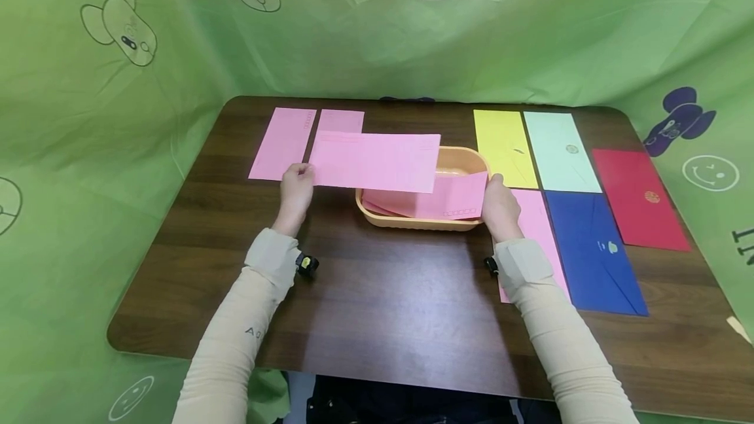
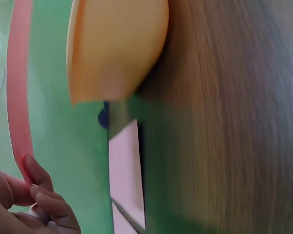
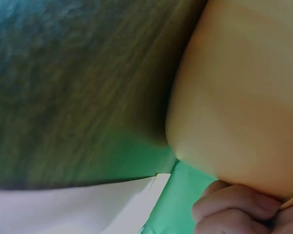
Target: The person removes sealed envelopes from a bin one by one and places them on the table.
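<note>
My left hand (image 1: 296, 190) pinches the left end of a long pink envelope (image 1: 377, 161) between thumb and fingers. That envelope is raised over the left part of an orange plastic basket (image 1: 421, 223), covering some of it from the head view. Inside the basket lie more pink envelopes (image 1: 456, 196), one with a row of small boxes along its edge. At the basket's right end, my right hand (image 1: 501, 209) grips the rim; in the right wrist view its curled fingers (image 3: 234, 202) press against the basket wall (image 3: 239, 107).
Two pink envelopes (image 1: 281, 142) lie at the back left, one partly covered. To the right lie a yellow envelope (image 1: 503, 149), a mint one (image 1: 562, 152), a red one (image 1: 639, 198), a blue one (image 1: 595, 254) and a pink one (image 1: 538, 234). A green curtain (image 1: 353, 38) hangs behind the brown table (image 1: 383, 319).
</note>
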